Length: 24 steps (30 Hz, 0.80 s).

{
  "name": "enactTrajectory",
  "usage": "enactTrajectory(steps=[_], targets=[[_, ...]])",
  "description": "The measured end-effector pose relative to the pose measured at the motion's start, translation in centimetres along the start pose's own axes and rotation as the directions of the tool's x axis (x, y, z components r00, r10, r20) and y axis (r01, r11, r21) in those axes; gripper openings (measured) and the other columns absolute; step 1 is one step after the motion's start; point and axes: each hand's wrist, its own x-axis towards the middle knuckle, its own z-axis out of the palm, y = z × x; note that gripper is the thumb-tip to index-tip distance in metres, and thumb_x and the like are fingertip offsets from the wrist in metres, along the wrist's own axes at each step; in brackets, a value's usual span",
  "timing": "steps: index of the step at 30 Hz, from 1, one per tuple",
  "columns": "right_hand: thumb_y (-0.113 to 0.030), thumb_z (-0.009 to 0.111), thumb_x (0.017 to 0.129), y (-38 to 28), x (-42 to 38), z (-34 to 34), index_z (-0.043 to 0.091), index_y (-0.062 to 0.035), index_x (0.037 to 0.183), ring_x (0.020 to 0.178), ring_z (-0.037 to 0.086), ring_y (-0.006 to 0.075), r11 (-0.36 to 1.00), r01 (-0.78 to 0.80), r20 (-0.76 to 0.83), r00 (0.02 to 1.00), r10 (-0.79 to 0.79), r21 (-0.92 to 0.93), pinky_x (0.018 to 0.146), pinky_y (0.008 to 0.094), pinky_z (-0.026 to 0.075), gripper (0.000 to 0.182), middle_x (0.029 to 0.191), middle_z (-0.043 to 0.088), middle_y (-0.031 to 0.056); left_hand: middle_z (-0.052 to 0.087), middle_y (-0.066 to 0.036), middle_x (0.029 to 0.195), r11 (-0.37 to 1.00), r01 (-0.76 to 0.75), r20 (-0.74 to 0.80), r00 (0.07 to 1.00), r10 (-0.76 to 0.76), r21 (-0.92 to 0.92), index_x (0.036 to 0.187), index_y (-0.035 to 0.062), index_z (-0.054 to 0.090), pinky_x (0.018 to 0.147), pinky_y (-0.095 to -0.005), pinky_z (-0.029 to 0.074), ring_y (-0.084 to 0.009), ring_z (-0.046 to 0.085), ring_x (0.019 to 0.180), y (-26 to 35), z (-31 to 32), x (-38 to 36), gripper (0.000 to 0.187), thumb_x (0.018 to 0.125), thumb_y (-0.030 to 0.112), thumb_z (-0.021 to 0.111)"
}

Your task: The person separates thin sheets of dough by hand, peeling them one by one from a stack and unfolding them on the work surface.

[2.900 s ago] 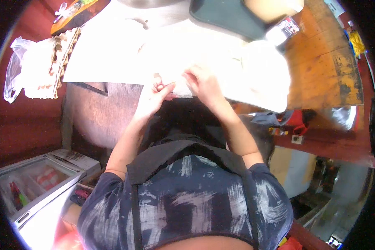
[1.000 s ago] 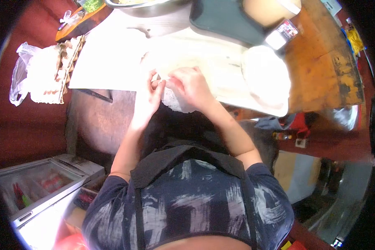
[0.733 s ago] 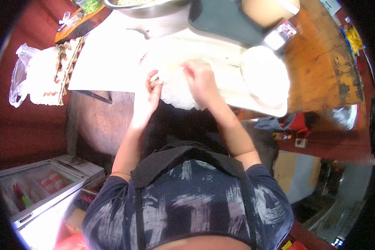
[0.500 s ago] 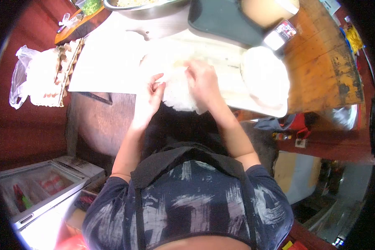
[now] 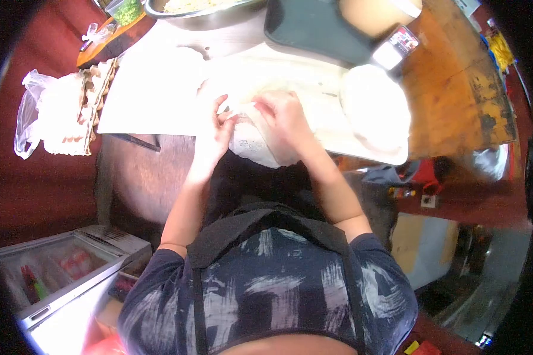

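Observation:
Between my two hands a thin white sheet (image 5: 256,149) hangs over the near edge of a pale tray (image 5: 391,157); its kind is washed out by glare. My left hand (image 5: 216,133) pinches the sheet's left upper edge, thumb and fingers curled together. On the other side, my right hand (image 5: 283,118) grips the upper edge with bent fingers. A rounded white pile (image 5: 376,109) sits on the tray's right end, overexposed. To the left of my hands lies a bright white surface (image 5: 148,97) without visible detail.
A metal bowl (image 5: 210,14) of crumbly food and a dark grey tray (image 5: 314,36) stand at the back. Beside them are a tan tub (image 5: 376,16) and a small printed box (image 5: 397,47). Egg cartons (image 5: 99,94) and a plastic bag (image 5: 31,112) are at left.
My right hand has closed on the sheet's upper edge and moved slightly down and left. The sheet, lying looser before, is now lifted and drawn taut between both hands.

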Motion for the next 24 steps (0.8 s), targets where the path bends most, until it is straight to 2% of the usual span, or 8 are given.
enactTrajectory(steps=[7,13,16,18,19,21,22,24], targets=[[-0.016,0.061,0.084,0.8,-0.1,-0.1,0.064,-0.009,0.094,0.088,0.063,0.028,0.971,-0.167,-0.217,0.968,0.128,-0.171,0.079,0.0417,0.043,0.013,0.089,0.067,0.0103,0.068,-0.009,0.094,0.998,-0.034,-0.067,0.997,0.03,-0.061,0.134,-0.0005,0.044,0.065,-0.0189,0.043,-0.0051,0.057,0.074,-1.5,0.0,0.5,0.047,0.088,-0.002,0.053],[-0.019,0.061,0.083,-0.1,0.0,0.5,0.064,-0.0097,0.092,0.085,0.063,0.0288,0.993,-0.113,-0.016,0.993,0.113,0.013,0.08,0.0425,0.043,0.013,0.086,0.067,0.0101,0.067,-0.008,0.095,0.988,0.131,0.114,0.984,-0.14,0.083,0.129,-0.0033,0.05,0.068,-0.0203,0.046,-0.0069,0.057,0.077,-0.4,-0.2,0.2,0.04,0.089,0.0,0.053],[-0.013,0.065,0.08,-0.7,0.5,0.6,0.068,-0.0047,0.094,0.082,0.064,0.033,0.997,-0.025,0.069,0.997,0.03,-0.08,0.073,0.0397,0.05,0.017,0.09,0.067,0.016,0.063,-0.014,0.1,1.0,0.031,0.057,0.998,-0.031,0.003,0.114,-0.0057,0.06,0.082,-0.0311,0.05,-0.02,0.06,0.095,-1.2,0.5,0.0,0.028,0.087,0.003,0.057],[-0.013,0.065,0.08,-1.3,0.4,0.8,0.068,-0.0047,0.094,0.082,0.064,0.0331,0.998,0.043,0.053,0.998,-0.041,-0.051,0.072,0.0395,0.05,0.017,0.09,0.067,0.0157,0.056,-0.018,0.114,0.921,-0.293,-0.055,0.947,0.316,0.256,0.121,-0.0065,0.055,0.084,-0.0334,0.051,-0.0211,0.057,0.103,-1.5,0.6,0.6,0.036,0.085,-0.001,0.057],[-0.012,0.065,0.079,-1.6,0.2,0.9,0.068,-0.0048,0.093,0.081,0.064,0.0332,0.994,0.106,0.033,0.994,-0.105,-0.027,0.072,0.0392,0.05,0.016,0.09,0.067,0.0155,0.056,-0.018,0.114,0.921,-0.293,-0.056,0.947,0.317,0.257,0.121,-0.0065,0.055,0.084,-0.0334,0.051,-0.0211,0.057,0.103,-1.6,0.5,0.8,0.036,0.085,-0.001,0.057],[-0.012,0.065,0.079,-1.8,0.1,0.5,0.067,-0.0044,0.094,0.081,0.064,0.0335,0.995,0.096,0.017,0.995,-0.095,-0.016,0.072,0.0394,0.05,0.016,0.09,0.067,0.016,0.049,-0.02,0.126,0.992,-0.045,-0.018,0.999,0.047,0.119,0.127,-0.0069,0.048,0.085,-0.0335,0.052,-0.0209,0.055,0.107,-1.3,0.3,1.1,0.044,0.084,-0.004,0.058],[-0.011,0.064,0.08,-1.8,0.1,0.3,0.067,-0.004,0.094,0.08,0.064,0.0338,0.996,0.086,0.001,0.996,-0.086,-0.005,0.072,0.0396,0.05,0.016,0.091,0.067,0.0166,0.049,-0.02,0.126,0.992,-0.046,-0.015,0.999,0.048,0.117,0.127,-0.0069,0.048,0.085,-0.0335,0.052,-0.0209,0.055,0.107,-1.4,0.3,1.2,0.044,0.084,-0.004,0.058],[-0.015,0.062,0.082,-0.5,0.0,0.3,0.066,-0.0062,0.091,0.083,0.063,0.0323,0.999,-0.018,-0.053,0.998,0.016,-0.032,0.075,0.0412,0.047,0.013,0.088,0.067,0.0141,0.048,-0.02,0.127,0.982,0.044,-0.01,0.999,-0.046,-0.184,0.131,-0.006,0.044,0.085,-0.0314,0.051,-0.0201,0.056,0.106,-1.9,0.3,1.3,0.047,0.086,-0.003,0.057]])
